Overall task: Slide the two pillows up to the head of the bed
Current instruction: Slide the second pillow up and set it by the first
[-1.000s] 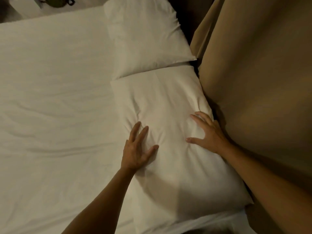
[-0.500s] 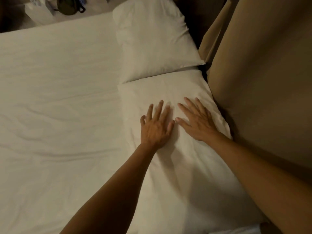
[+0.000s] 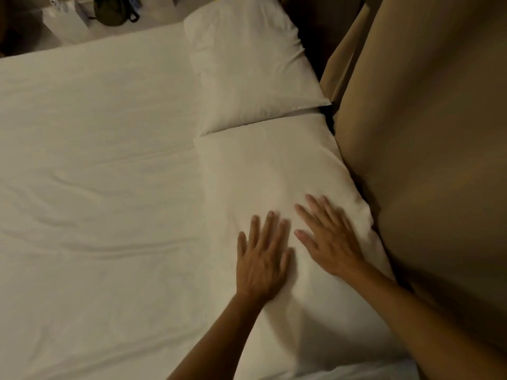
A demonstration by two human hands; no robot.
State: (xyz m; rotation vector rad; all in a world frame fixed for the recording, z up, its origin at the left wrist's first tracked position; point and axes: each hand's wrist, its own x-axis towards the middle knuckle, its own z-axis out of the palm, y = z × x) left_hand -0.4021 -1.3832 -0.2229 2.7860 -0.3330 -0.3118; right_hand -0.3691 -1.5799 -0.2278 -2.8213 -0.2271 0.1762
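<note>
White bed sheet point(image 3: 96, 187), tan headboard point(image 3: 425, 160) alongside. Left hand point(image 3: 262, 260) and right hand point(image 3: 333, 238) lie flat, fingers spread, gripping nothing, pressing near pillow point(image 3: 274, 171) to push it; far pillow point(image 3: 247, 67) touches it.

- This is a bedroom, dimly lit.
- A bed point(image 3: 96, 187) covered in a plain white, lightly creased sheet fills most of the view.
- Two white pillows lie end to end along its right side: the near pillow point(image 3: 274, 174) and the far pillow point(image 3: 247, 64), their ends touching.
- A tan padded headboard point(image 3: 425, 160) rises just beside them.
- Past the bed's far edge stand a white box-like stand point(image 3: 65, 23) and a dark bag point(image 3: 112, 12).
</note>
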